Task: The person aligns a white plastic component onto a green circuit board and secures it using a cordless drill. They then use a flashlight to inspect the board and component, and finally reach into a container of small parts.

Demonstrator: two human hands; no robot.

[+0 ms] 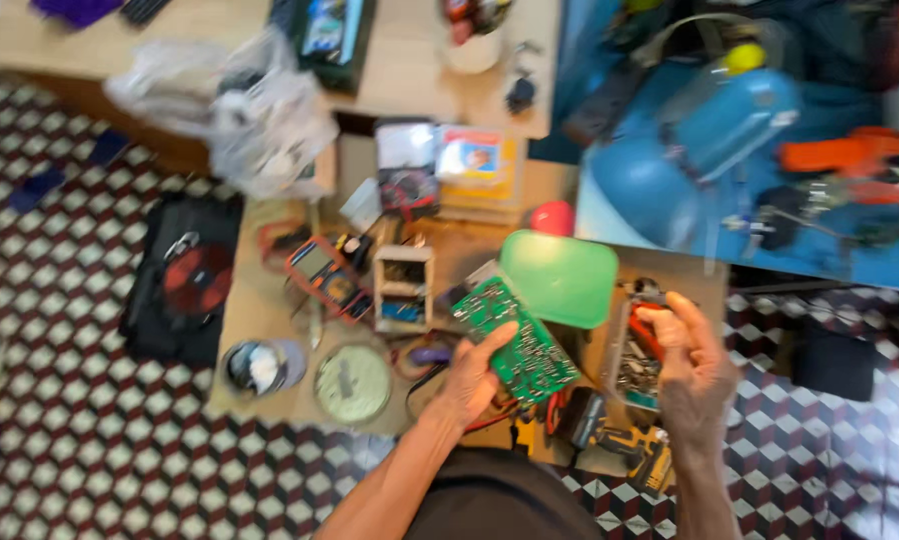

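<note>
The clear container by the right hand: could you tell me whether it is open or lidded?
Open: the green lid lies beside the clear container, whose small metal parts show uncovered.

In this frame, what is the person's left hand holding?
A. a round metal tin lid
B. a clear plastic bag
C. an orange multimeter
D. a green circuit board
D: the left hand grips a green circuit board by its lower edge, tilted above the low wooden table, while the orange multimeter lies untouched on the table farther left.
</note>
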